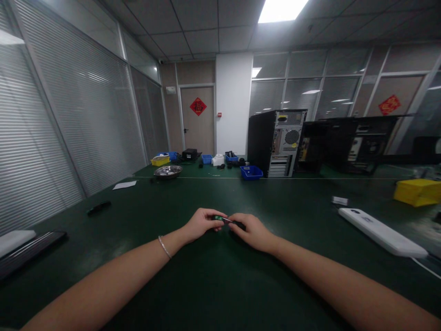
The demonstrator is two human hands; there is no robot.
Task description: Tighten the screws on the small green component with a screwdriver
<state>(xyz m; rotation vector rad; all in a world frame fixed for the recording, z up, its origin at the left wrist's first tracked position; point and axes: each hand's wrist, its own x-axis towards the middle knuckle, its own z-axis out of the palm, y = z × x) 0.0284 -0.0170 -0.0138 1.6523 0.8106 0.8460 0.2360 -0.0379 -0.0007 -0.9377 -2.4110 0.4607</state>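
Note:
My left hand (206,221), with a bracelet on its wrist, pinches a small green-and-dark piece (218,218) that looks like a circuit board. Fingers cover much of it, so its full shape is hidden. Close beside it, my right hand (253,231) is closed around a slim screwdriver (238,225) with a dark handle. Its thin metal shaft points left to the green piece and seems to touch it. Both hands are just above the dark green table (220,280), fingertips almost meeting.
A dark tool (98,208) and a keyboard (32,250) lie left. At right are a long white device (382,232) with a cable and a yellow bin (417,192). Farther back stand a metal bowl (167,171), a blue bin (251,173) and a computer tower (277,143).

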